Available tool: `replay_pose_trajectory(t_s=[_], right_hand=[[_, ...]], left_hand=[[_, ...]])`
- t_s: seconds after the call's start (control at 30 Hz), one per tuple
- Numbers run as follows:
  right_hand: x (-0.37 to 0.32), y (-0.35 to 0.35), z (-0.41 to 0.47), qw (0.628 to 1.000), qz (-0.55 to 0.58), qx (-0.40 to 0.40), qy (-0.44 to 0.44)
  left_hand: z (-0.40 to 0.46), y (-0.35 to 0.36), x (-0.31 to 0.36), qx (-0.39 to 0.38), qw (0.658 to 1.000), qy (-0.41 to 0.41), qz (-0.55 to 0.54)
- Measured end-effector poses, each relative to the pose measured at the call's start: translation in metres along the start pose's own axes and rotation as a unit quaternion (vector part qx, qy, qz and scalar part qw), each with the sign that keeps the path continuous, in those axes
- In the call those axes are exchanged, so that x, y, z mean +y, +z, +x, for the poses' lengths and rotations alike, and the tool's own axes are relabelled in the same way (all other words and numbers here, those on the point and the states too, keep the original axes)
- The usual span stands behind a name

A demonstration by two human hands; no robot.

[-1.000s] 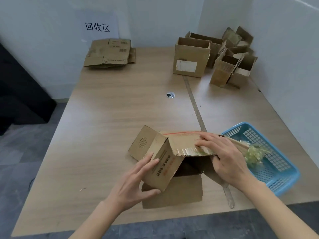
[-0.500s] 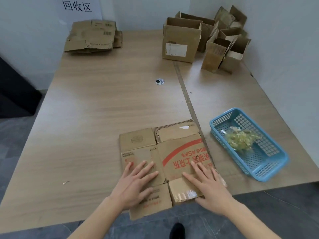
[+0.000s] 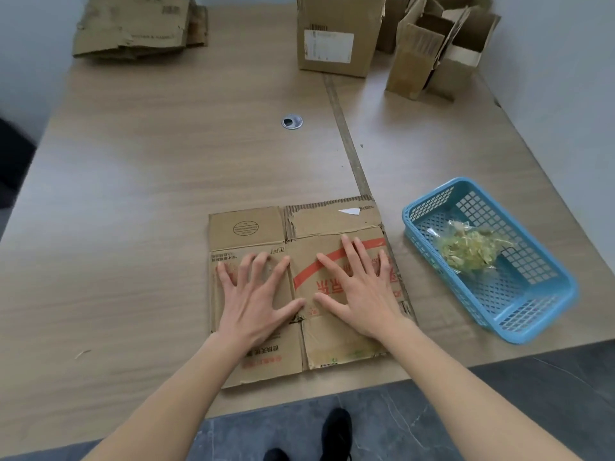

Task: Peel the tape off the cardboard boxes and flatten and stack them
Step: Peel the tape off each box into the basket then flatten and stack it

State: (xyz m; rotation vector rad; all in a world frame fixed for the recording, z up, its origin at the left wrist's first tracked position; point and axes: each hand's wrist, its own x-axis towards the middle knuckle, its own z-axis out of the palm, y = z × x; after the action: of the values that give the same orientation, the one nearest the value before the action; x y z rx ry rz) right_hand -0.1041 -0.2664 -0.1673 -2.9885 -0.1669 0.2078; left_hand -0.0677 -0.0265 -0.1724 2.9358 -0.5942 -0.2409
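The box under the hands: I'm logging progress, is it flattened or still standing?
Flattened. The box lies spread flat on the table, with the left hand and right hand pressing it, fingers straight.

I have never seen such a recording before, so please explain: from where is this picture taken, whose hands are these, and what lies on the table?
No machine here: a person wears a camera on the head, looking down. The left hand and right hand press flat, fingers spread, on a flattened cardboard box at the near edge of the wooden table. Neither hand has a grip on anything. To the right stands a blue plastic basket holding peeled tape scraps. Far left lies a stack of flattened boxes; far right stand unflattened boxes.
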Motion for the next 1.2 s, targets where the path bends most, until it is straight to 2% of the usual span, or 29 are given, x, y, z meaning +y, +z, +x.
replay_pose_trajectory(t_s=[0.1, 0.23, 0.43, 0.63, 0.73, 0.83, 0.9, 1.03, 1.2], right_hand=[[0.001, 0.016, 0.001, 0.999, -0.017, 0.042, -0.001], [0.002, 0.020, 0.004, 0.998, -0.016, 0.059, 0.000], [0.004, 0.019, 0.012, 0.998, -0.018, 0.054, 0.003], [0.001, 0.001, 0.014, 1.000, 0.003, 0.002, 0.012], [0.015, -0.004, 0.007, 0.996, 0.083, 0.007, 0.025], [0.028, -0.006, -0.019, 0.969, 0.198, 0.034, 0.143], [0.032, -0.010, -0.034, 0.949, 0.235, 0.021, 0.211], [0.035, -0.016, -0.037, 0.938, 0.244, 0.028, 0.243], [0.033, -0.026, -0.034, 0.911, 0.301, 0.082, 0.270]], left_hand=[[0.003, 0.008, -0.001, 0.013, 1.000, 0.008, 0.015], [0.004, 0.010, -0.001, 0.016, 0.999, 0.017, 0.035], [0.013, 0.009, -0.002, 0.014, 0.999, 0.025, 0.041], [0.018, -0.002, -0.003, 0.006, 1.000, 0.017, 0.002], [0.005, -0.006, -0.017, 0.025, 0.997, -0.042, -0.054], [-0.033, -0.008, -0.040, 0.034, 0.978, -0.171, -0.114], [-0.054, -0.010, -0.051, 0.027, 0.963, -0.224, -0.147], [-0.061, -0.012, -0.047, 0.042, 0.955, -0.221, -0.193], [-0.059, -0.022, -0.039, 0.085, 0.908, -0.277, -0.302]])
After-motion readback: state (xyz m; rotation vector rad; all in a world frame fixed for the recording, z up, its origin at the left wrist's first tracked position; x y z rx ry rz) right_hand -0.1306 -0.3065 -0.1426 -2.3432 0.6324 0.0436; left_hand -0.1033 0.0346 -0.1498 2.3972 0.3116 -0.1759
